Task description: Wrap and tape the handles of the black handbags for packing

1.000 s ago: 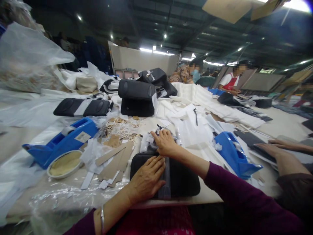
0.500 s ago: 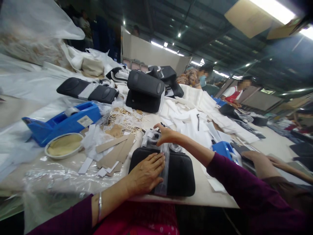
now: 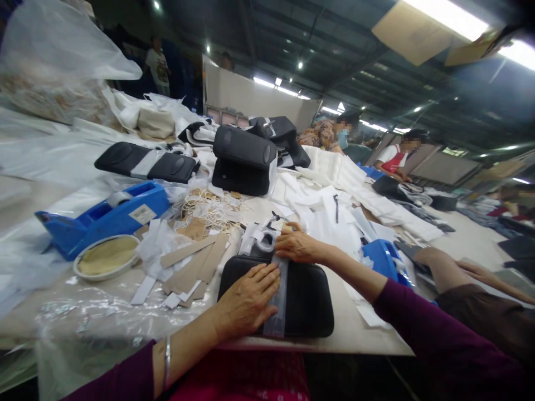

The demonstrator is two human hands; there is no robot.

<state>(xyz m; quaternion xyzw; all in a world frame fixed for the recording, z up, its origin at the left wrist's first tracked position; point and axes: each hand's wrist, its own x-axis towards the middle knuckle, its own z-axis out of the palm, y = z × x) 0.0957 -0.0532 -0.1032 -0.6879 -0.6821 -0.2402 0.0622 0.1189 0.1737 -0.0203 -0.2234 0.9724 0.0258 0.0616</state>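
Observation:
A black zip-up case lies flat at the table's front edge, with a clear plastic strip running across its middle. My left hand rests flat on the left half of the case, fingers stretched out and fingertips at the strip. At the back edge of the case, my right hand has its fingers bent together over the strip's upper end; its fingertips are partly hidden. Just behind the case sits a coiled grey-white strap or cable, partly covered by my right hand.
To the left stand a blue tape dispenser and a round shallow dish, beside cardboard strips. Black cases and white sheets lie behind. On the right are another blue dispenser and a co-worker's arm.
My right hand has come down and its fingers have closed over the strip's upper end at the back edge of the case. My left hand has stayed on the case.

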